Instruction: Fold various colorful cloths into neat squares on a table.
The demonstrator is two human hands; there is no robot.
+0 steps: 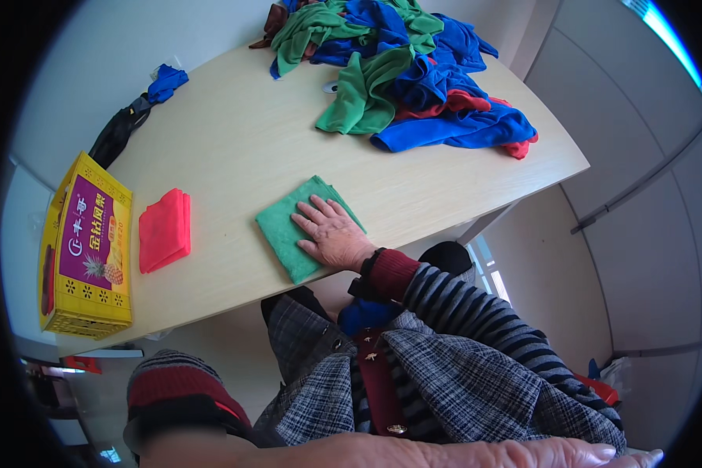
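Right now the person's right hand (329, 231) lies flat, fingers spread, on a folded green cloth (298, 228) near the bench's front edge; it grips nothing and simply presses down, which looks like a way to keep the folds flat and the cloth from sliding. The left hand (522, 454) hangs low at the bottom of the view, close to the body; only its back and a few fingertips show, so I cannot tell how far open it is or whether it holds anything.

To the left of the green cloth, well apart, sits a neatly folded red cloth (164, 229), squared up as if set aside as done. Beyond it, at the bench's left end, a yellow carton (86, 249) with a purple panel stands. At the far end a loose heap of cloths (405, 70) in green, blue and red sprawls, unfolded. A dark folded umbrella (129, 125) lies at the far-left edge.

The bench (234, 132) is pale wood-grain with a rounded outline. Around it run plain grey-white walls and floor.
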